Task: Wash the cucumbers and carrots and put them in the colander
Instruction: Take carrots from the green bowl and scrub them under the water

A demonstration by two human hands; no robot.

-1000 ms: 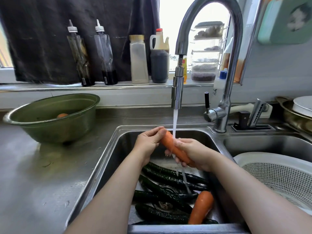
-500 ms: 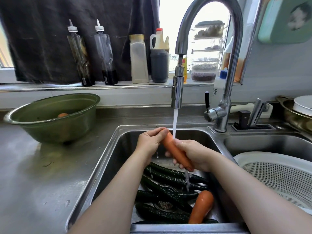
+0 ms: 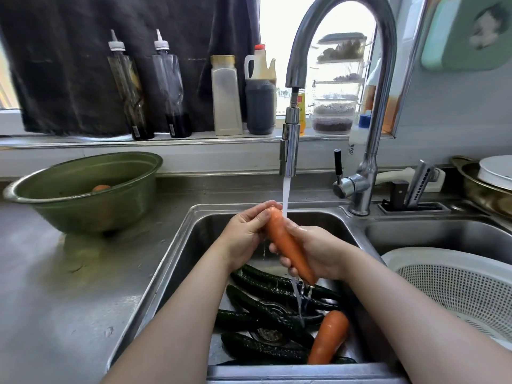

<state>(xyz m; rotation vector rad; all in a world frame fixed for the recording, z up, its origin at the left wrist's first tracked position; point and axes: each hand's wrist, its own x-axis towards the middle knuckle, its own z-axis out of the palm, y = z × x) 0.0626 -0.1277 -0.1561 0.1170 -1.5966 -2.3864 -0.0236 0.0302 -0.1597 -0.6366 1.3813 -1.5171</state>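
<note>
Steel sink [image 3: 191,256] below the tap [image 3: 289,151]: carrot [image 3: 288,245] slants in the stream just under the tap, left hand [image 3: 246,236] pinching its top, right hand [image 3: 318,253] wrapped round its lower half. Advised: rotate it so all sides rinse, grip firm, before the colander [image 3: 457,289] right of the tap

No full word legible. White bottle [image 3: 355,142] behind the tap [image 3: 374,139]: grey lettering, partly hidden, last letters possibly "ie". Left squeeze bottle [image 3: 126,87] and right squeeze bottle [image 3: 170,87]: one small white label low on each, print too small to read.
</note>
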